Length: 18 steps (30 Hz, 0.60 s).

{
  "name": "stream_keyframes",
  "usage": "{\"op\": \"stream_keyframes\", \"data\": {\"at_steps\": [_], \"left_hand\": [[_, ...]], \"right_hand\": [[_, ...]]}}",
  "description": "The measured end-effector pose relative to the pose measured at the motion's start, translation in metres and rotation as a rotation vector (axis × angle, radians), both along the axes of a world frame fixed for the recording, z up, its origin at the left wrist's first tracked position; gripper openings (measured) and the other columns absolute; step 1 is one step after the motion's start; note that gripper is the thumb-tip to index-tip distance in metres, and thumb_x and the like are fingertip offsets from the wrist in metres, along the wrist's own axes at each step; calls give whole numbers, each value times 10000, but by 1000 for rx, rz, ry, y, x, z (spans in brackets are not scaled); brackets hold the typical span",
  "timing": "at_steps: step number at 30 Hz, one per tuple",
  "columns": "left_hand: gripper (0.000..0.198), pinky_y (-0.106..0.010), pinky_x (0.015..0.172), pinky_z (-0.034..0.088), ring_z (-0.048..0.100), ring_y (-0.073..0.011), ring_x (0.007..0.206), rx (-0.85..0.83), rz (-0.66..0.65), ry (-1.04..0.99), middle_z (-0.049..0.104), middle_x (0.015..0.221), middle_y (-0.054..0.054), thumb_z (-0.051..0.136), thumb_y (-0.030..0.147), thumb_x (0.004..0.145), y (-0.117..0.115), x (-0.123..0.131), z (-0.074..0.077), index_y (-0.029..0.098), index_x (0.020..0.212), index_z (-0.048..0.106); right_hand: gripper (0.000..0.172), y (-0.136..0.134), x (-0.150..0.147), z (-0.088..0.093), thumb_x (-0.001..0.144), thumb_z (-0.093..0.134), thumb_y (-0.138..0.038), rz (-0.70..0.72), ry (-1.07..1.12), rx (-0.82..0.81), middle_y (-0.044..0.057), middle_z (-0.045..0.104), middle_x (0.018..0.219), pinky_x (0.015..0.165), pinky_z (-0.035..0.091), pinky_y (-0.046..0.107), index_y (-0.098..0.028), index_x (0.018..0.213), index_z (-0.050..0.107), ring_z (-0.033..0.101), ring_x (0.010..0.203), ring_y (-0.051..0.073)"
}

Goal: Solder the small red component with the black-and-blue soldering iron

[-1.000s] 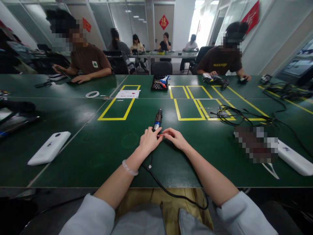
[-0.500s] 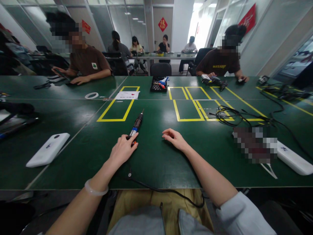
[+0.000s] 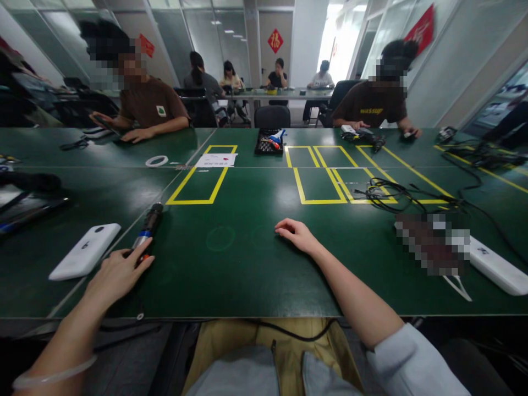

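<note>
My left hand (image 3: 117, 273) lies over the rear end of a soldering iron (image 3: 147, 226) with a black grip and blue band, low on the left of the green table (image 3: 247, 258). The fingers curl around its handle. The iron's black cord (image 3: 124, 324) trails off the table's front edge. My right hand (image 3: 296, 233) rests near the middle of the table, fingers loosely bent and apart, holding nothing.
A white flat device (image 3: 84, 250) lies just left of the iron. Yellow tape rectangles (image 3: 202, 184) mark the table. A tangle of black cables (image 3: 388, 193), a tool tray (image 3: 269, 141) and another white device (image 3: 495, 267) lie further off. People sit across the table.
My left hand has slid the soldering iron from the table's middle to the left, close to the white device. My right hand let go of it and has stayed in place.
</note>
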<state>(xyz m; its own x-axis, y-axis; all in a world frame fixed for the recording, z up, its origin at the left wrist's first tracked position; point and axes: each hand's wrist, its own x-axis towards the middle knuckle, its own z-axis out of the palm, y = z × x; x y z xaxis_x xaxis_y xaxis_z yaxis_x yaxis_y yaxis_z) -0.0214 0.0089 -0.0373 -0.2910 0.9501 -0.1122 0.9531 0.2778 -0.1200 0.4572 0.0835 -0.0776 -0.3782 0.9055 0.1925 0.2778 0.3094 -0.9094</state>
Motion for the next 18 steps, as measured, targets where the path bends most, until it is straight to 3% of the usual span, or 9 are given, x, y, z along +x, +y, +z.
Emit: {"op": "stream_keyframes", "data": {"at_steps": [3, 7, 11, 14, 18], "left_hand": [[605, -404, 902, 393, 531, -306, 1083, 0, 8, 39, 517, 1306, -131, 125, 545, 913, -7, -6, 6, 339, 1472, 230], [623, -414, 877, 406, 492, -331, 1105, 158, -28, 247, 449, 1382, -119, 99, 571, 896, -21, 19, 17, 310, 1411, 333], [566, -364, 815, 438, 523, -280, 1020, 270, -52, 292, 576, 1181, -103, 131, 538, 887, -31, 41, 23, 244, 1218, 482], [540, -339, 720, 449, 572, -253, 881, 213, 15, 277, 625, 1062, -73, 119, 531, 888, -30, 44, 29, 251, 1044, 554], [542, -352, 676, 447, 604, -262, 805, 184, 140, 174, 662, 1010, -63, 162, 559, 888, -19, 51, 43, 250, 1123, 541]], "right_hand": [[226, -1, 0, 1, 851, 576, -345, -5, -13, 12, 35, 686, 863, 746, 484, 296, -175, 973, 660, 617, 771, 158], [217, -1, 1, 2, 844, 586, -342, -8, -10, 19, 33, 687, 845, 741, 488, 299, -182, 965, 667, 617, 770, 164], [212, 0, 1, 1, 841, 589, -345, -7, -6, 15, 30, 687, 831, 742, 491, 306, -189, 961, 671, 620, 771, 169], [215, 0, 1, 1, 840, 590, -346, -7, -10, 11, 31, 687, 829, 742, 491, 308, -187, 959, 673, 621, 770, 171], [209, -1, 0, 3, 839, 591, -340, -5, -12, 7, 32, 688, 827, 738, 487, 303, -183, 949, 673, 618, 767, 169]]}}
